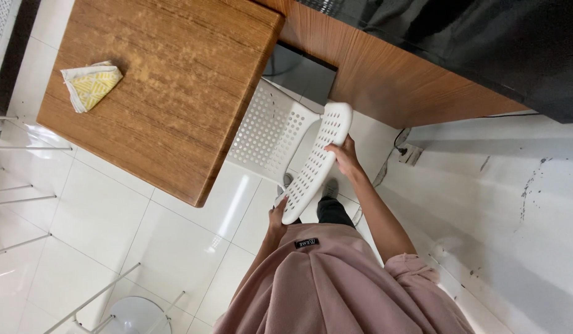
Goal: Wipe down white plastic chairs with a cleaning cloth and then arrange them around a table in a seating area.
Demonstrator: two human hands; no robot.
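A white perforated plastic chair (269, 131) stands tucked partly under a brown wooden table (163, 93). My right hand (347, 156) grips the upper end of its backrest (318, 158). My left hand (277, 214) holds the lower end of the same backrest. Both arms reach forward from my pink top. A dark trouser leg and a shoe show just behind the backrest.
A folded yellow and white cloth (91, 85) lies on the table's far left. A wooden panel (385, 80) under a dark counter runs behind the chair. A wall socket (410, 153) with a cable sits on the white wall. Thin metal legs (26, 198) and a round stool (138, 314) stand left.
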